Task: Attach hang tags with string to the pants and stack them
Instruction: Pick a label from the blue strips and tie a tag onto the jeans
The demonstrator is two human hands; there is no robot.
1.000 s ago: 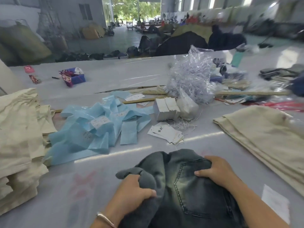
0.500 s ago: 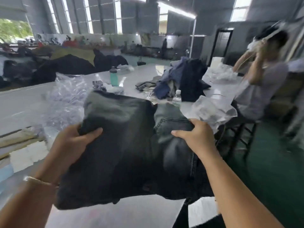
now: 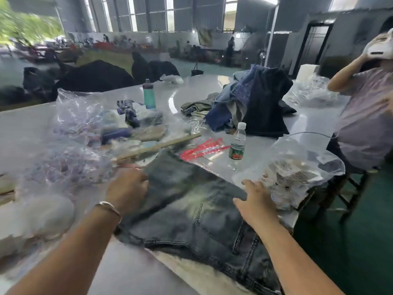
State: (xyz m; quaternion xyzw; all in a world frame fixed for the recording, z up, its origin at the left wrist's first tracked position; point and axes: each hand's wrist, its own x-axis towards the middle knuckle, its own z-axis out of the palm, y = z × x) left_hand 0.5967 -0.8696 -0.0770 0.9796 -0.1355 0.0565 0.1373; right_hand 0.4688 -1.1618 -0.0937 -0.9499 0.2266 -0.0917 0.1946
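Note:
Dark grey washed jeans (image 3: 191, 209) lie folded on the grey table (image 3: 131, 271), a back pocket facing up, on top of a pale cloth (image 3: 191, 271). My left hand (image 3: 127, 188), with a bracelet at the wrist, has its fingers curled at the jeans' left edge and grips it. Flat on the jeans' right side rests my right hand (image 3: 255, 201), fingers spread. A clear bag of printed hang tags (image 3: 297, 177) sits just right of that hand. No string or tag is seen on the jeans.
Crumpled clear plastic bags (image 3: 74, 135) fill the table's left side, with a wooden stick (image 3: 157, 145) and red strips (image 3: 202, 150) behind the jeans. A water bottle (image 3: 237, 143), a green bottle (image 3: 149, 94) and a denim pile (image 3: 255, 103) stand farther back. A seated person (image 3: 365, 116) is at the right.
The jeans went from held up in the air with both hands to lying down on the table's right part. My right hand has flattened onto them.

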